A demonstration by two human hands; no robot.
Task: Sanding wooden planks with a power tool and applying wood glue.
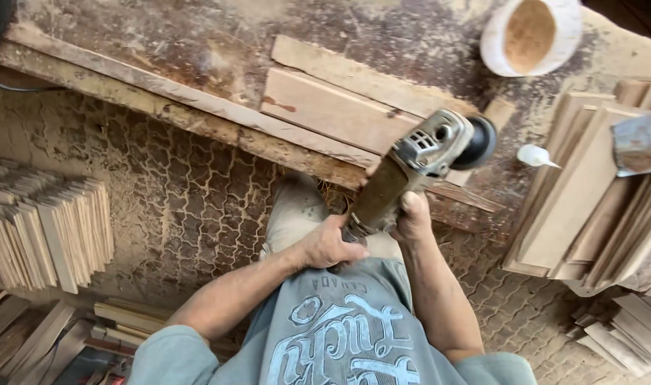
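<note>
1. An angle grinder [411, 175] is being held in both hands, out in front of the body and over the near edge of the bench [161, 43].
2. The left hand [329, 246] is being kept clenched around the rear of the grinder's body, at the tail end nearest the person.
3. The right hand [411, 217] is being pressed against the body just ahead of the left, thumb up along the casing; the grasp is closed on the tool.
4. The grinder's long axis is being run up and to the right, away from the hands, with its grey head and black disc guard at the far end.
5. The head is being held over the right end of a reddish wooden board [325, 110] lying flat on the bench; contact cannot be told.
6. The right hand is nearer the head; the left is trailing.
7. A white bucket [531, 36] of sawdust and stacked wood strips [589, 199] are being noted nearby, to the right.
</note>
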